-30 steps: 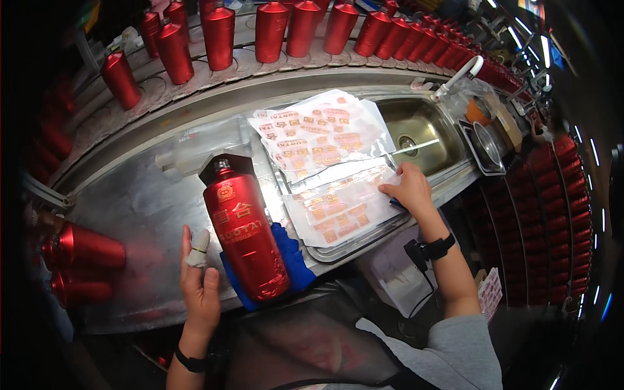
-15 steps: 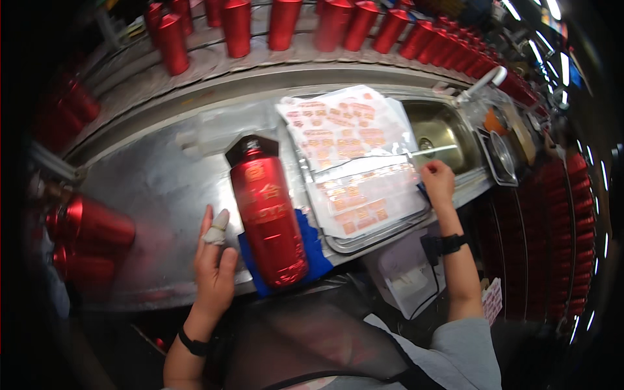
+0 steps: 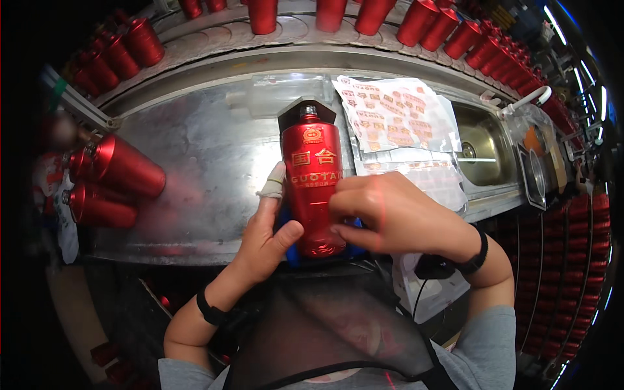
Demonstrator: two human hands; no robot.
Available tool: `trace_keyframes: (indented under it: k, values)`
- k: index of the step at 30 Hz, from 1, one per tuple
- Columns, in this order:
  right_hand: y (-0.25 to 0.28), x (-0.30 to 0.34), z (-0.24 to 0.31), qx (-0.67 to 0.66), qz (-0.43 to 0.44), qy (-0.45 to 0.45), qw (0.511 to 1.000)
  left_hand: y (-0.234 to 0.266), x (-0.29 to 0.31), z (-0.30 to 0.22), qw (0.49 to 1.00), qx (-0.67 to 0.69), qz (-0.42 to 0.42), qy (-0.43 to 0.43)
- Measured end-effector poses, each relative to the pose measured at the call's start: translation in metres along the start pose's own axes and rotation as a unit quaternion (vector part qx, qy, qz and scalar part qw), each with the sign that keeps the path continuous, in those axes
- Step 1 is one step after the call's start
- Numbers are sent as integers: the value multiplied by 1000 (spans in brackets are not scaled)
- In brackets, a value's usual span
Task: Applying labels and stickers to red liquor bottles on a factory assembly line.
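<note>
A red metallic bottle (image 3: 313, 211) with gold lettering and a dark angular collar (image 3: 326, 112) about its neck lies on the blue cloth (image 3: 293, 253), neck pointing away. My left hand (image 3: 261, 242) holds the bottle's left side. One finger, wrapped in a pale cover (image 3: 273, 182), runs along the edge, the thumb overlaps the lower front, and the other fingers are hidden. Over the bottle's right side, my right hand (image 3: 370, 211) is closed, fingers curled in a pinch. Whatever it pinches is too small or hidden to make out.
Sheets of gold-printed stickers (image 3: 400, 117) lie right of the bottle, beside a metal sink (image 3: 484, 140). More red bottles (image 3: 127, 166) lie at the left of the steel table (image 3: 201, 153). Others stand on the conveyor (image 3: 296, 29) behind.
My right hand has come from the sticker sheets to the bottle's right side. My left hand has closed in on the bottle's left side. The view has shifted and the bottle appears more upright.
</note>
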State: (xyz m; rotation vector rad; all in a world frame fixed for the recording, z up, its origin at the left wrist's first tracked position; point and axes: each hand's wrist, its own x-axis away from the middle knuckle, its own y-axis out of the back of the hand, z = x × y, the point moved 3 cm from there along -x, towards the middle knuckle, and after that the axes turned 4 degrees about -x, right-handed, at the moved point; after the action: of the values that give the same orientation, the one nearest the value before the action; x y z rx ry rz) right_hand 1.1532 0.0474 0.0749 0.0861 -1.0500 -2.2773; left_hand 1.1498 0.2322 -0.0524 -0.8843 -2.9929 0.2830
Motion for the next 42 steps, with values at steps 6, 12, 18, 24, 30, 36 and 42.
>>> trace_keyframes:
  k: [6, 12, 18, 24, 30, 36, 42]
  values:
    - [-10, -12, -7, 59, -30, 18, 998, -10, 1, -11, 990, -139, 3, 33]
    - [-30, -2, -28, -29, -238, -36, 970, -10, 1, -2, 992, -121, -3, 28]
    - [-65, 33, -41, -236, -252, -219, 913, -10, 0, -1, 983, -185, 17, -2]
    - [-77, 37, -50, -298, -239, -237, 893, -10, -2, 0, 994, -109, -1, 23]
    - [-75, 36, -51, -298, -223, -234, 898, -10, 1, 2, 990, -139, 10, 5]
    - [-75, 36, -52, -343, -222, -247, 879, -14, 0, 2, 994, -110, 0, 20]
    - [-77, 34, -52, -342, -247, -217, 880, -14, 1, 4, 994, -109, 3, 23]
